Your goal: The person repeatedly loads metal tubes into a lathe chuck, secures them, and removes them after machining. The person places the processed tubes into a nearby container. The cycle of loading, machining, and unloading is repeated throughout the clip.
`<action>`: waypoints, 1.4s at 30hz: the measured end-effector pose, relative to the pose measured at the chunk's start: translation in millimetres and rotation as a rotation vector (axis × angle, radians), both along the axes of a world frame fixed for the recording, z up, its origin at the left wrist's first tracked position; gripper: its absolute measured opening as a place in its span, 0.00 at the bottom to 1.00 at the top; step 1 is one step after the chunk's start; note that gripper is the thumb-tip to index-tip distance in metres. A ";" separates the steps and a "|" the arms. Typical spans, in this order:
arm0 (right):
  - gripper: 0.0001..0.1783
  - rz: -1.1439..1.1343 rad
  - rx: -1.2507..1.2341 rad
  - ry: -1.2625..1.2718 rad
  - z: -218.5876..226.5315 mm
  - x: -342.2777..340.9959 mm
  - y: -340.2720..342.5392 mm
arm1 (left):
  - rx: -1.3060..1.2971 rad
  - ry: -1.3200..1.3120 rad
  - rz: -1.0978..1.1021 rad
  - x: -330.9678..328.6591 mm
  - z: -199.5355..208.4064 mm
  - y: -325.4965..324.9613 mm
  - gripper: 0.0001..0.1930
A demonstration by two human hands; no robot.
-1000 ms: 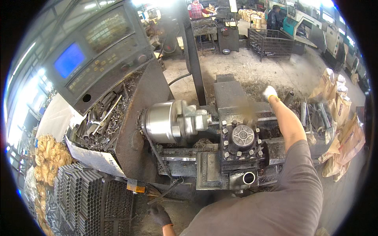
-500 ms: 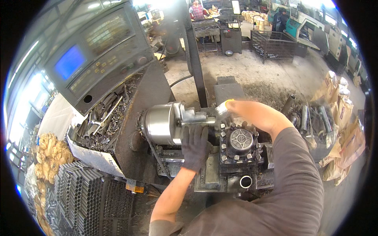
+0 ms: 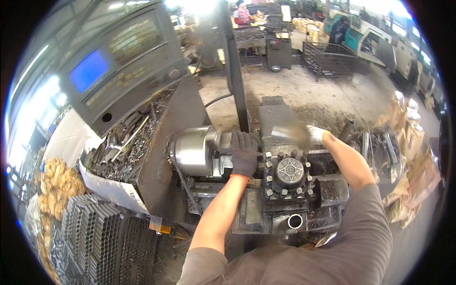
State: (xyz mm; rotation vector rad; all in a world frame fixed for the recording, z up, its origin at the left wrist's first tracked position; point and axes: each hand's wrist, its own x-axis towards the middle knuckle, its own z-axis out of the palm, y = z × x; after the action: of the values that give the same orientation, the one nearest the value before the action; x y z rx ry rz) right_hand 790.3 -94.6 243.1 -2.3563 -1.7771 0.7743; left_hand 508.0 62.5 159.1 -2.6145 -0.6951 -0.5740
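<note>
Just left of our right hand [image 3: 317, 135]: here's the bright metal tube [image 3: 281, 132], seen against the dark box [image 3: 273, 114], apparently held up in the air.
Tube's long axis: running roughly left to right across our view, left end toward the steel drum [image 3: 192, 152], right end lost in a blur.
White glove: that's our right, the nearer of the two; its fingers look clenched round the tube's right end, though a smudge veils the tips.
Dark glove: our left hand [image 3: 243, 156], lower and left of the tube, near it yet apart; fingers point away from us at the drum's clamp end, and we cannot tell whether they grasp anything.
Drum to tube: our left hand sits between them, the drum on its left, the tube on its right.
Star-capped block: the bolted block [image 3: 290, 170] stands nearer our body than the tube, with a hollow pipe end [image 3: 294, 221] below it.
Farther left: scrap tray [image 3: 116, 147], blue screen [image 3: 89, 70], stacked pipes [image 3: 95, 221].
Farther right: paper sacks [image 3: 418, 175].
</note>
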 end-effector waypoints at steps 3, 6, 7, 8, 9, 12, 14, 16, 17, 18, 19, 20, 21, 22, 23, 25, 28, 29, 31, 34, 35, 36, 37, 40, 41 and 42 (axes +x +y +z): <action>0.27 -0.317 0.419 -0.169 3.6 -2.4 -103.9 | 0.056 0.077 -0.037 -6.3 2.7 1.5 0.24; 0.29 -0.615 0.726 -0.142 -28.5 -43.1 -243.7 | -0.153 -0.042 -0.135 -12.9 9.2 3.1 0.28; 0.29 -0.740 0.694 0.117 -44.7 -61.8 -295.5 | -0.091 -0.001 -0.131 -15.0 12.0 3.5 0.30; 0.27 -0.912 0.620 0.176 -68.6 -83.1 -340.5 | -0.026 0.014 -0.137 -15.0 15.6 3.5 0.31; 0.25 -0.947 0.648 0.228 -94.0 -103.6 -382.9 | 0.008 0.087 -0.063 -14.4 19.0 3.5 0.31; 0.22 -1.409 0.391 0.416 -182.8 -172.4 -478.4 | -0.025 0.057 -0.104 -13.7 27.6 1.1 0.28; 0.27 -1.540 0.158 0.350 -226.1 -201.5 -507.2 | -0.022 0.115 -0.092 -13.3 31.0 0.1 0.34; 0.29 -1.176 -0.286 -0.285 -233.6 -208.2 -505.4 | -0.052 0.127 -0.063 -16.5 32.8 -0.9 0.37; 0.28 -1.415 -0.013 -0.386 -228.1 -212.1 -487.7 | -0.024 0.070 -0.111 -20.5 33.9 -1.5 0.37; 0.30 -1.298 0.143 -0.250 -204.3 -204.4 -471.2 | -0.003 0.036 -0.132 -24.5 35.7 -2.0 0.37; 0.33 -1.233 0.206 -0.089 -172.2 -193.0 -446.5 | -0.032 0.058 -0.111 -30.4 38.5 -2.1 0.37; 0.33 -1.112 0.429 0.183 -141.0 -196.0 -412.7 | -0.007 0.080 -0.110 -36.9 42.3 -3.1 0.39; 0.34 -0.944 0.643 0.467 -105.5 -196.0 -375.5 | 0.023 0.059 -0.129 -45.7 47.6 -4.1 0.40; 0.35 -0.773 0.480 0.386 -73.6 -206.8 -336.9 | 0.028 0.067 -0.125 -53.6 54.0 -5.5 0.40; 0.36 -0.474 0.485 0.300 -43.5 -216.8 -299.9 | 0.002 0.063 -0.140 -62.7 60.9 -7.8 0.41; 0.32 -0.109 0.597 0.141 -6.9 -248.2 -227.4 | -0.105 -0.003 -0.141 -85.3 73.2 -13.9 0.41; 0.24 0.053 0.173 0.053 25.2 -260.6 -164.4 | -0.192 -0.219 -0.259 -135.8 73.7 -29.5 0.36; 0.24 0.104 0.337 0.125 35.6 -254.8 -156.6 | -0.311 -0.286 -0.278 -159.0 63.8 -40.5 0.33; 0.24 0.147 0.438 0.251 59.9 -242.0 -153.9 | -0.529 -0.330 -0.244 -202.5 28.6 -61.7 0.29; 0.25 0.270 0.692 0.418 101.1 -183.7 -129.4 | -1.152 -0.334 -0.022 -260.8 -48.4 -81.0 0.22; 0.23 0.349 0.703 0.289 110.6 -160.0 -109.6 | -1.268 -0.450 0.098 -280.0 -74.0 -88.8 0.19; 0.20 0.339 0.471 0.089 119.2 -136.9 -94.5 | -1.379 -0.520 0.269 -297.2 -97.5 -96.1 0.16; 0.15 0.317 0.406 -0.094 113.2 -121.6 -58.4 | -1.407 -0.728 0.280 -313.1 -117.7 -102.4 0.15; 0.14 0.134 0.287 -0.431 78.3 -89.5 5.1 | -1.463 -1.265 0.484 -355.3 -153.5 -112.9 0.19; 0.14 0.131 0.225 -0.475 61.2 -84.3 24.6 | -1.485 -1.481 0.507 -368.4 -156.7 -111.9 0.21; 0.13 0.075 0.097 -0.551 45.2 -78.5 37.2 | -1.517 -1.711 0.405 -383.4 -155.6 -109.7 0.22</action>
State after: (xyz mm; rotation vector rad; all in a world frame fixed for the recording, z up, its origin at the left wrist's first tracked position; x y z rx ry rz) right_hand 711.8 -57.4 288.3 -2.6174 -2.0366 0.0251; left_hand 124.6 -47.2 3.5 -1.7282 -2.8116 -3.0149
